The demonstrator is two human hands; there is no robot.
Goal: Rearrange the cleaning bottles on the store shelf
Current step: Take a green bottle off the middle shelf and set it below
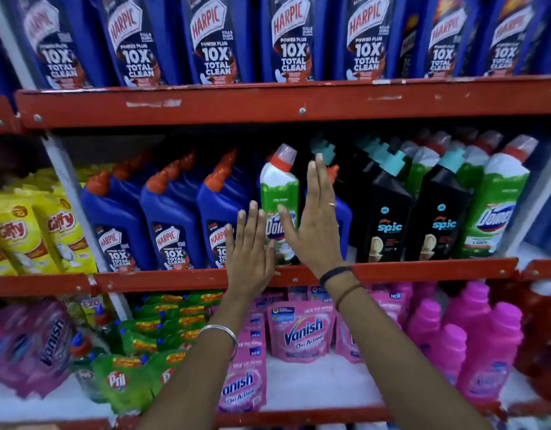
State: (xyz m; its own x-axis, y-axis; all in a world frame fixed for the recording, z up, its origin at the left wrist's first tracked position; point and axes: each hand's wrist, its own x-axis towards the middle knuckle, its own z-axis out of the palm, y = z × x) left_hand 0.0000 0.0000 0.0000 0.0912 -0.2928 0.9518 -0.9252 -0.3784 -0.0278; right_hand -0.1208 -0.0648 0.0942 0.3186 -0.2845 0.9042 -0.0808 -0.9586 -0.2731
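On the red metal shelf's middle tier (162,279), we see a green-and-white Domestos bottle with a red cap (279,193) standing upright among blue Harpic bottles (172,215). Our left hand (249,246) and right hand (314,225) flank it, flat and unclenched, grasping nothing.

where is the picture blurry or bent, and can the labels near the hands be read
Head view: wide-angle bend bows the red shelf rail and leans the outer bottles; edges go soft, like the pink bottles lower right; the middle shelf's back is in deep shadow. The green Domex bottle between the left hand and right hand is fairly sharp, its label partly covered; Harpic and Spic labels read clearly.
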